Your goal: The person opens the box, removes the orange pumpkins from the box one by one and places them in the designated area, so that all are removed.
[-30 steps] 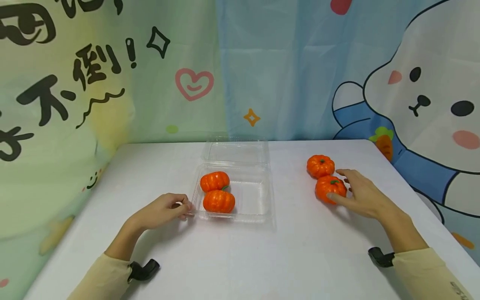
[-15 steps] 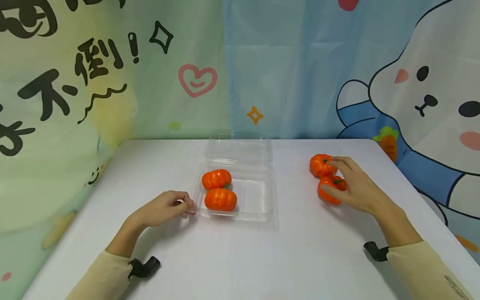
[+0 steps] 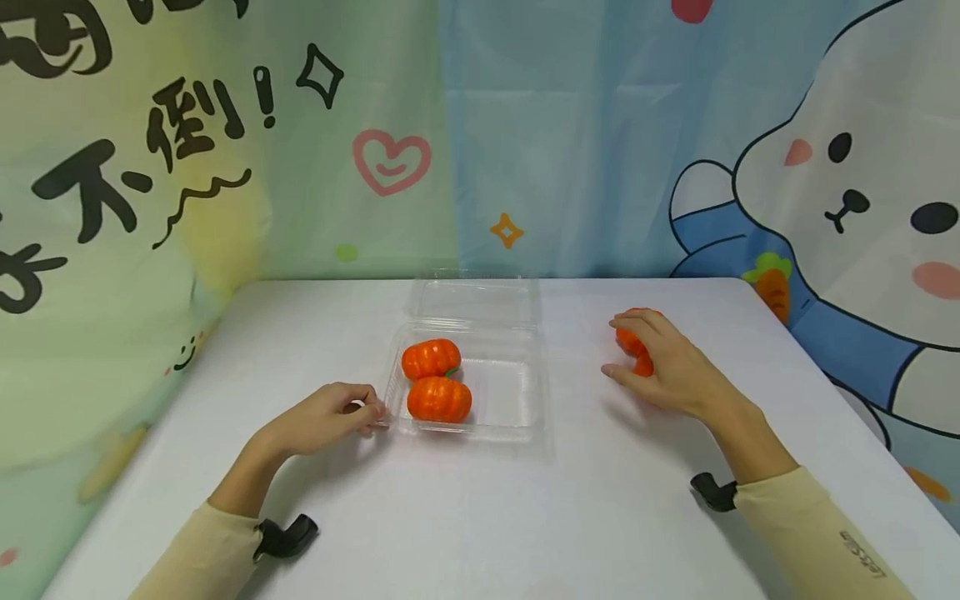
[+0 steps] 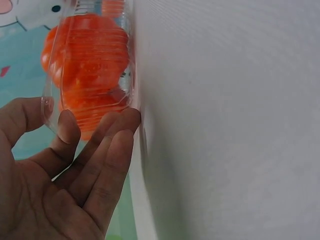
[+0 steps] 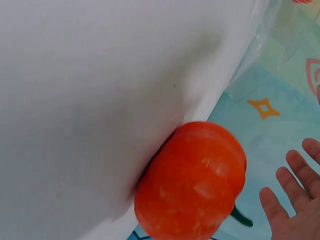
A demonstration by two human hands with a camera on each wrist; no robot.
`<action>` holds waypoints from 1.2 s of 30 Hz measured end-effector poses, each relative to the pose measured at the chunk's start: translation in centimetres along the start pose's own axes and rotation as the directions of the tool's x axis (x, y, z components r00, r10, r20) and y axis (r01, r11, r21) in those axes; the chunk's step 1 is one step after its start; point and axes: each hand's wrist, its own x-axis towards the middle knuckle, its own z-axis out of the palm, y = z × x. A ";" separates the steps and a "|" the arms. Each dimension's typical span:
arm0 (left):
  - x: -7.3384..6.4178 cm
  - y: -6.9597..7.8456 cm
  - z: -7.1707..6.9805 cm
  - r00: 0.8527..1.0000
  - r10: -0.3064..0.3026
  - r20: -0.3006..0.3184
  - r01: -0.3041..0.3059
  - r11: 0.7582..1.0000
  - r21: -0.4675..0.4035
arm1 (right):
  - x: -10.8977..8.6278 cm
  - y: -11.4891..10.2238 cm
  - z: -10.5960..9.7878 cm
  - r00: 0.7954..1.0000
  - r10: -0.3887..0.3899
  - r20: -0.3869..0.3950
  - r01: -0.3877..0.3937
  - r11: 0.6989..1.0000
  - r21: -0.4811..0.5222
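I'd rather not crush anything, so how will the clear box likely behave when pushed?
The clear box looks thin-walled, so it probably flexes and weighs little. Both pumpkins inside sit at its left, so it may swing as it slides. Its broad, low shape should resist tipping.

A white table [image 3: 510, 517] stands before a green-and-blue backdrop [image 3: 570, 150] bearing black characters [image 3: 92, 200] and a white cartoon animal [image 3: 885, 258].
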 end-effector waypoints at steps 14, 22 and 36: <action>1.0 0.6 -1.0 0.999 -0.021 0.037 0.019 0.998 0.068 | 2.4 -1.6 0.1 0.997 -0.076 -0.007 0.076 0.996 0.038; 1.0 0.7 -0.9 0.999 -0.039 0.031 0.036 0.995 0.097 | 3.6 -2.8 0.9 0.991 -0.136 0.001 0.136 0.988 0.067; 0.8 0.5 -0.8 0.999 -0.053 0.014 0.050 0.990 0.134 | 5.3 -5.3 2.7 0.984 -0.178 0.025 0.175 0.980 0.099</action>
